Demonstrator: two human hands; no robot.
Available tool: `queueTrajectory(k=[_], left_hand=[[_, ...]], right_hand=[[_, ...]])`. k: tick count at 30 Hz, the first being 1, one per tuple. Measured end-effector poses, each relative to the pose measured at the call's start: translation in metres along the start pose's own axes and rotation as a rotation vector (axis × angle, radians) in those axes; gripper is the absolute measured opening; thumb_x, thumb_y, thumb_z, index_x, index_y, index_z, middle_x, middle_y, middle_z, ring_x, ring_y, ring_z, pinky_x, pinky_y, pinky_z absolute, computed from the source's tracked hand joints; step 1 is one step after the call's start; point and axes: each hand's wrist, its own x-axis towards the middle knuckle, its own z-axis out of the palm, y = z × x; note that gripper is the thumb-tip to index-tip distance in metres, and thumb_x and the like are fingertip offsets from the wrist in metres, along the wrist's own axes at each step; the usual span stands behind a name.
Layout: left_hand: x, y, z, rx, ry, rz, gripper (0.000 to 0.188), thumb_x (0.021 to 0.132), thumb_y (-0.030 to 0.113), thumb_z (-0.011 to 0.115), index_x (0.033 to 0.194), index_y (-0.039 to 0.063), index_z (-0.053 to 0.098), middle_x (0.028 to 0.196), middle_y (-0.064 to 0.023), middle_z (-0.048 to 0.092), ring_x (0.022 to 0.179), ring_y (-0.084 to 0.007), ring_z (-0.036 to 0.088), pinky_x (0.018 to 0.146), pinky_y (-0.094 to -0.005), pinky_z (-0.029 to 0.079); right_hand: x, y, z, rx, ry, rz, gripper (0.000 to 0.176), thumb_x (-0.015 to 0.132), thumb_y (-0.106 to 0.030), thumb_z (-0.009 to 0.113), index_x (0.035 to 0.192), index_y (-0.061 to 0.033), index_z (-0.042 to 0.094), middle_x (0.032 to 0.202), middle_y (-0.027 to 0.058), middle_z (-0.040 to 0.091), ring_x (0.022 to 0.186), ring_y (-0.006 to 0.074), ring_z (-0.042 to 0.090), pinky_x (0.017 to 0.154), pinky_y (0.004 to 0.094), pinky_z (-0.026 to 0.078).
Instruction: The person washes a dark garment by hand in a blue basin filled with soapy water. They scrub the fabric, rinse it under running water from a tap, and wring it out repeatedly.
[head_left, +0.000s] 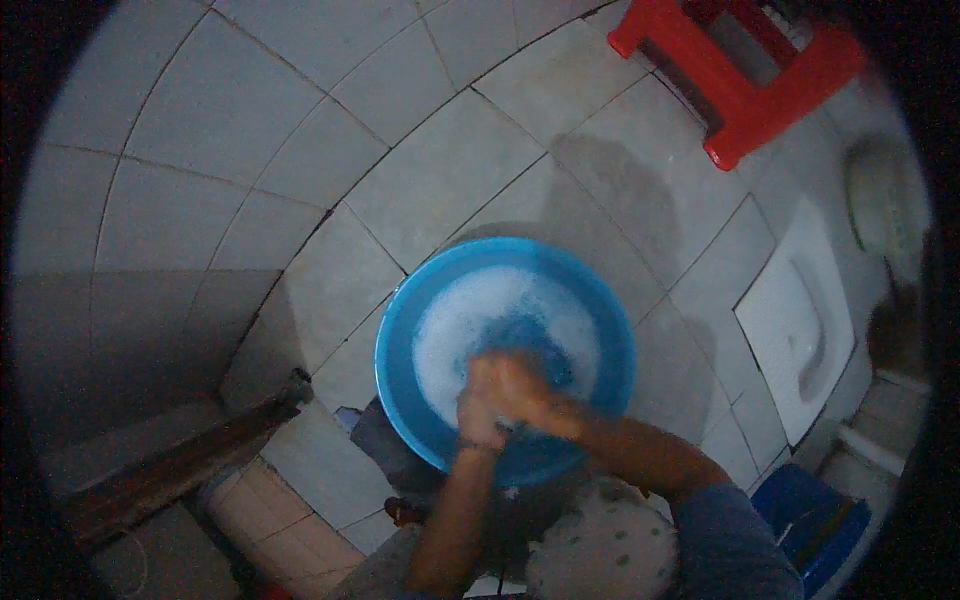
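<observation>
A round blue plastic basin (394, 367) sits on the tiled floor in front of me. White soap suds (450, 330) cover much of the water in it, with a bluer patch of water (517, 330) just beyond my hands. My left hand (480, 409), with a thin band at its wrist, is pressed against my right hand (529, 390) above the near half of the basin. Both are motion-blurred. Whether something is squeezed between them is hidden. My right forearm crosses the basin's near right rim.
A red plastic stool (765, 105) stands at the upper right. To the right, a white ceramic squat-toilet pan (799, 330) is set in the floor, and a blue object (810, 517) lies lower down. Tiled wall (217, 97) rises at left, above a wooden door frame (187, 465).
</observation>
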Motion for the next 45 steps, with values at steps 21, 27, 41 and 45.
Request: queueTrajectory(k=[21, 27, 41, 45], left_hand=[[0.055, 0.005, -0.052, 0.184, -0.043, 0.018, 0.055, 0.083, 0.043, 0.05, 0.112, -0.003, 0.047, 0.107, -0.0109, 0.053, 0.092, -0.0225, 0.052, 0.081, -0.0331, 0.04], [0.045, -0.008, -0.049, 0.015, -0.355, -0.055, 0.055, 0.083, 0.046, 0.048, 0.113, 0.0, 0.047, 0.107, -0.011, 0.052, 0.092, -0.0217, 0.051, 0.078, -0.0346, 0.042], [0.021, 0.021, -0.059, 0.527, 0.114, 0.334, 0.037, 0.083, 0.042, 0.051, 0.101, 0.009, 0.051, 0.094, -0.0067, 0.054, 0.088, -0.0196, 0.048, 0.073, -0.0366, 0.04], [-0.005, 0.029, -0.032, 0.168, -0.079, -0.087, 0.054, 0.082, 0.047, 0.048, 0.121, 0.01, 0.043, 0.115, -0.0091, 0.049, 0.107, -0.0253, 0.046, 0.087, -0.0387, 0.038]], right_hand=[[0.046, 0.052, -0.04, 0.082, 0.231, 0.159, 0.036, 0.082, -0.035, 0.049, 0.102, -0.0049, 0.051, 0.093, 0.0182, 0.058, 0.086, 0.0352, 0.056, 0.074, 0.0434, 0.045], [0.01, -0.007, -0.041, 0.516, -0.123, -0.085, 0.019, 0.076, -0.021, 0.056, 0.088, -0.0071, 0.057, 0.081, 0.0176, 0.059, 0.078, 0.0327, 0.058, 0.068, 0.0423, 0.046], [0.052, 0.041, -0.061, 0.116, 0.098, 0.006, 0.037, 0.079, -0.026, 0.057, 0.11, -0.0077, 0.047, 0.105, 0.0182, 0.047, 0.09, 0.0368, 0.051, 0.073, 0.0457, 0.042], [0.013, 0.03, -0.031, 0.538, -0.066, 0.225, 0.035, 0.078, -0.027, 0.056, 0.105, -0.007, 0.05, 0.099, 0.017, 0.054, 0.09, 0.0344, 0.053, 0.075, 0.0419, 0.043]])
